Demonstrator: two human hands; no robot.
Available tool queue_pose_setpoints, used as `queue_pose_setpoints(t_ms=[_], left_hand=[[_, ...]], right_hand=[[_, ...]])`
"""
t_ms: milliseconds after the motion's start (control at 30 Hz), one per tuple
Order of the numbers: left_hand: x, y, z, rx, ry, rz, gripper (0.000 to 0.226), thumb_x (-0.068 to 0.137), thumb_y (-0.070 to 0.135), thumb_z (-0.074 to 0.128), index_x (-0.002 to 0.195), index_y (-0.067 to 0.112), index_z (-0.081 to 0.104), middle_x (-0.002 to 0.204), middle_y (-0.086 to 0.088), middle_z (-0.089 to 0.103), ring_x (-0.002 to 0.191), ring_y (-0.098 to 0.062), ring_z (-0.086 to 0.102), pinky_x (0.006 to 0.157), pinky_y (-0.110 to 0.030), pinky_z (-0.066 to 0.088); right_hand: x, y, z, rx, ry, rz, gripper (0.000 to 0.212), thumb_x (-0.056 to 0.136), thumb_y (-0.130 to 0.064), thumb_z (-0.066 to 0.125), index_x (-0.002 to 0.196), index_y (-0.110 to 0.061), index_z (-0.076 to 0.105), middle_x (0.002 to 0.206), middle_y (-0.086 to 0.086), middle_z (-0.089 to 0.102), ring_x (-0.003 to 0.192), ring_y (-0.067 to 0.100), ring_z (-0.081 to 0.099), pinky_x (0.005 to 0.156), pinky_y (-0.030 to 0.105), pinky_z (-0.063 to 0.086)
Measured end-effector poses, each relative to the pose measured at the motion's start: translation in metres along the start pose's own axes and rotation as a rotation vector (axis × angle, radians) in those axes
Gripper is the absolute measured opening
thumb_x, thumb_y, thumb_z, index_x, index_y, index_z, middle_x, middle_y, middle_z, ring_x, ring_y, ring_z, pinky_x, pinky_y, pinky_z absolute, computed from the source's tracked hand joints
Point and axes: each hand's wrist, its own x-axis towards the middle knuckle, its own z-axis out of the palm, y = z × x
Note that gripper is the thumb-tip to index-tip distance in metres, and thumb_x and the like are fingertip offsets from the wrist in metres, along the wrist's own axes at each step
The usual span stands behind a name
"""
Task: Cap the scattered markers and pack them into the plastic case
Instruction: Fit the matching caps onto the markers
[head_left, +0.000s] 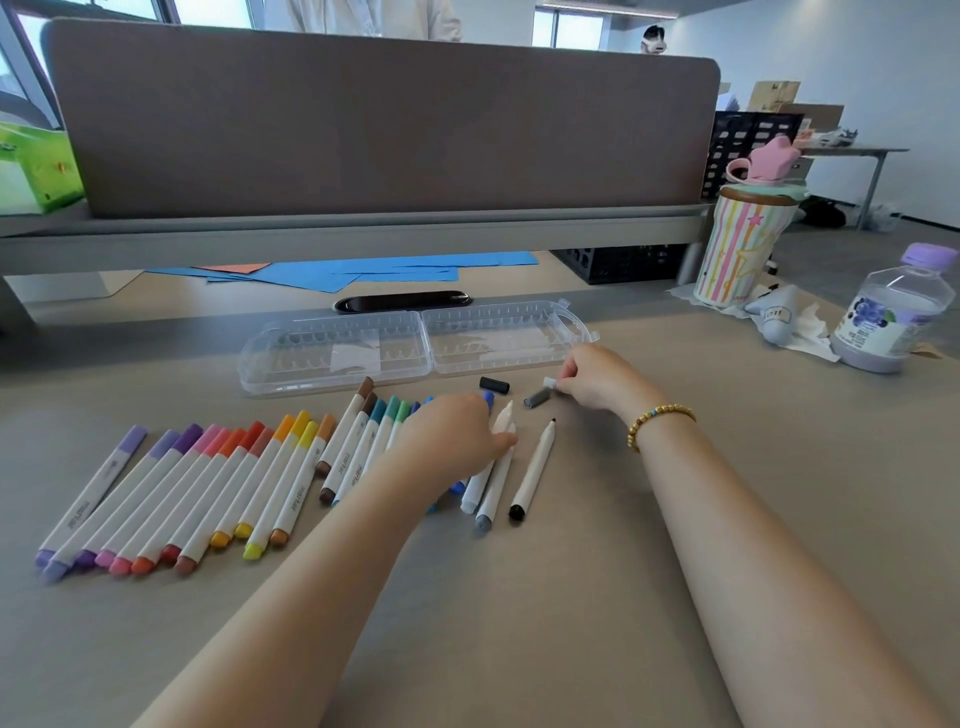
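Note:
A clear plastic case lies open and flat at the far middle of the desk. A row of capped markers fans out at the left. My left hand rests over the right end of the row, its fingers on an uncapped white-tipped marker. An uncapped black marker lies just to the right. My right hand pinches a small pale cap at its fingertips. A grey cap and a black cap lie loose on the desk near it.
A grey divider panel stands behind the case, with blue paper sheets under it. A striped tumbler, crumpled tissue and a purple-capped bottle stand at the right.

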Motion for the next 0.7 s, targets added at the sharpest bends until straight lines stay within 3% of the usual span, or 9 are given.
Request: queue_pose_setpoints(t_ms=[67, 133, 200, 233, 333, 433, 567, 700], left_hand=[[0.001, -0.002, -0.001, -0.105, 0.045, 0.003, 0.046, 0.095, 0.041, 0.044, 0.059, 0.014, 0.037, 0.056, 0.000, 0.040, 0.052, -0.013, 0.038, 0.054, -0.026, 0.034], [0.002, -0.003, -0.005, -0.279, 0.077, 0.008, 0.041, 0.096, 0.039, 0.042, 0.063, 0.014, 0.043, 0.058, 0.000, 0.042, 0.053, -0.012, 0.039, 0.053, -0.024, 0.034], [0.003, -0.002, -0.010, -0.441, 0.067, 0.000, 0.037, 0.099, 0.035, 0.036, 0.074, 0.011, 0.050, 0.060, 0.000, 0.040, 0.053, -0.012, 0.037, 0.054, -0.024, 0.033], [0.004, -0.002, -0.011, -0.496, 0.061, -0.005, 0.035, 0.100, 0.031, 0.033, 0.078, 0.010, 0.050, 0.061, -0.001, 0.039, 0.053, -0.012, 0.036, 0.055, -0.024, 0.032], [0.004, 0.001, -0.013, -0.636, 0.082, -0.013, 0.033, 0.101, 0.025, 0.028, 0.075, 0.015, 0.046, 0.068, -0.002, 0.046, 0.062, -0.015, 0.044, 0.063, -0.026, 0.040], [0.003, 0.004, -0.014, -0.856, 0.051, -0.029, 0.029, 0.102, 0.024, 0.027, 0.082, 0.016, 0.046, 0.072, 0.001, 0.059, 0.068, -0.013, 0.057, 0.076, -0.028, 0.051], [-0.002, 0.005, -0.014, -0.932, -0.057, -0.027, 0.023, 0.102, 0.021, 0.031, 0.096, 0.009, 0.049, 0.074, 0.000, 0.064, 0.066, -0.010, 0.062, 0.069, -0.022, 0.053], [-0.005, 0.001, -0.014, -0.997, -0.090, -0.046, 0.019, 0.101, 0.020, 0.037, 0.101, 0.008, 0.051, 0.075, -0.002, 0.065, 0.068, -0.010, 0.064, 0.061, -0.019, 0.055]], right_hand=[[-0.003, -0.001, -0.001, -0.039, 0.021, -0.014, 0.026, 0.094, -0.017, 0.052, 0.087, 0.002, 0.068, 0.086, 0.020, 0.060, 0.075, 0.025, 0.051, 0.066, 0.031, 0.041], [-0.005, -0.002, -0.002, -0.030, 0.046, -0.018, 0.025, 0.095, -0.013, 0.049, 0.105, 0.002, 0.065, 0.110, 0.020, 0.063, 0.092, 0.030, 0.059, 0.078, 0.035, 0.047], [-0.007, -0.001, -0.004, 0.009, 0.034, -0.006, 0.031, 0.097, -0.012, 0.043, 0.122, 0.001, 0.055, 0.126, 0.016, 0.056, 0.111, 0.031, 0.054, 0.091, 0.035, 0.044], [-0.006, 0.000, -0.006, 0.048, 0.021, -0.012, 0.031, 0.098, -0.013, 0.041, 0.122, 0.002, 0.054, 0.123, 0.014, 0.056, 0.109, 0.029, 0.054, 0.089, 0.034, 0.043], [-0.006, 0.002, -0.012, 0.380, 0.005, -0.050, 0.030, 0.100, -0.013, 0.039, 0.110, 0.005, 0.061, 0.088, -0.005, 0.056, 0.073, 0.014, 0.047, 0.063, 0.025, 0.038], [-0.011, 0.002, -0.016, 0.813, -0.047, -0.079, 0.019, 0.098, -0.011, 0.045, 0.096, -0.013, 0.063, 0.083, -0.004, 0.052, 0.070, 0.008, 0.042, 0.056, 0.018, 0.034], [-0.018, -0.001, -0.021, 1.055, -0.139, -0.146, 0.017, 0.094, -0.008, 0.052, 0.106, -0.010, 0.064, 0.082, -0.002, 0.062, 0.063, 0.005, 0.044, 0.050, 0.014, 0.031], [-0.020, 0.002, -0.022, 1.198, -0.198, -0.163, 0.022, 0.097, -0.008, 0.045, 0.109, -0.007, 0.064, 0.066, -0.003, 0.050, 0.055, 0.005, 0.039, 0.043, 0.015, 0.029]])
